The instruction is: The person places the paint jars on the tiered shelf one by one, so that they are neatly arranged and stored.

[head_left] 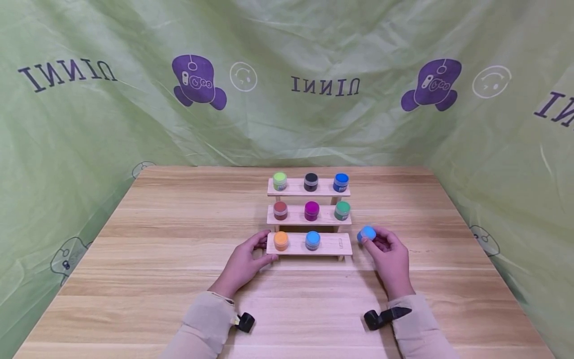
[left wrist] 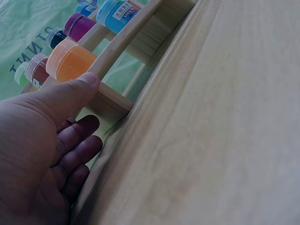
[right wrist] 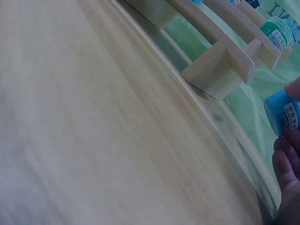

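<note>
A small three-tier wooden stand (head_left: 327, 244) carries little paint jars with clear lids. My left hand (head_left: 245, 260) holds the left end of its lowest tier, the thumb (left wrist: 77, 91) at the front edge beside the orange paint jar (head_left: 281, 241). A light blue paint jar (head_left: 313, 241) sits mid-tier, and bare wood lies to its right. Off the stand's right end, my right hand (head_left: 389, 257) pinches another blue paint jar (head_left: 366, 234), tilted, between thumb and fingers. In the right wrist view, that blue jar (right wrist: 282, 114) shows a white label and is cut by the frame edge.
On the middle tier are brown (head_left: 280, 211), magenta (head_left: 311, 211) and green (head_left: 342, 211) jars. The top tier holds lime (head_left: 280, 182), black (head_left: 311, 182) and dark blue (head_left: 341, 183) ones. A green printed curtain (head_left: 287, 129) surrounds the wooden table (head_left: 179, 224).
</note>
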Demonstrator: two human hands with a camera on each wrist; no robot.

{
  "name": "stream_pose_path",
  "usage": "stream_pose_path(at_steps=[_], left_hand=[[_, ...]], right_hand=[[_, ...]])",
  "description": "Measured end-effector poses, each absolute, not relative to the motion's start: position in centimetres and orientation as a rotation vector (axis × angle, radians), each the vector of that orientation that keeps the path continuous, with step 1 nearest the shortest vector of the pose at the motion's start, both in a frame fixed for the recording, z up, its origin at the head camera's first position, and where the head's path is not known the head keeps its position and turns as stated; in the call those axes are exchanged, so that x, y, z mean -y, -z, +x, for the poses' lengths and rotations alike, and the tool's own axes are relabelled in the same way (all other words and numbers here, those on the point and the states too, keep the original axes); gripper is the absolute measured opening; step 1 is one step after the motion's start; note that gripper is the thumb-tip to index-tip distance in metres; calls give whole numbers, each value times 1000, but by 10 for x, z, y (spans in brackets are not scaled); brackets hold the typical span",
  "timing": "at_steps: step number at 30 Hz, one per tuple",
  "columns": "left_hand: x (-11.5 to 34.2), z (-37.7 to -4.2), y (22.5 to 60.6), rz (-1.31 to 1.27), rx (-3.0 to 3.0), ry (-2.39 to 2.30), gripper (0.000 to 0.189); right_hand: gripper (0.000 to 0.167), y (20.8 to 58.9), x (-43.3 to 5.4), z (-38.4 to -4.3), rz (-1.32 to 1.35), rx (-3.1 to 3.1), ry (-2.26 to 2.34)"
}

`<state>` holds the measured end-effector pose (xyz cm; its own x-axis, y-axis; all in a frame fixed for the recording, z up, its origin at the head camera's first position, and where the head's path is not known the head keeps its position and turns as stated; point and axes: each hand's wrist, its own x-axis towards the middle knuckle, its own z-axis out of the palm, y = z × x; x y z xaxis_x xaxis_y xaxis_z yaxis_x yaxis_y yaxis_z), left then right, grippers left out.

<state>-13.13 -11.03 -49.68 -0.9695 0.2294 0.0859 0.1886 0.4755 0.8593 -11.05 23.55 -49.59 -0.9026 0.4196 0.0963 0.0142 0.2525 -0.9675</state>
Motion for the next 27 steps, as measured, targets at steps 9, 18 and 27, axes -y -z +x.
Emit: stream_pose_path(at_steps=[9,18,27], left_hand=[[109,-132,498,376,-2670,-1548,67],[110,-132,499,368,-2672,-1542,67],[110,-132,499,351,-2664,-1544,68]], right_hand=[[42,494,-233,-107,-337,2176,-1715],[38,494,-228,-104,-230,2136,-1737],[39,490,-222,-101,-141,2156,-1765]])
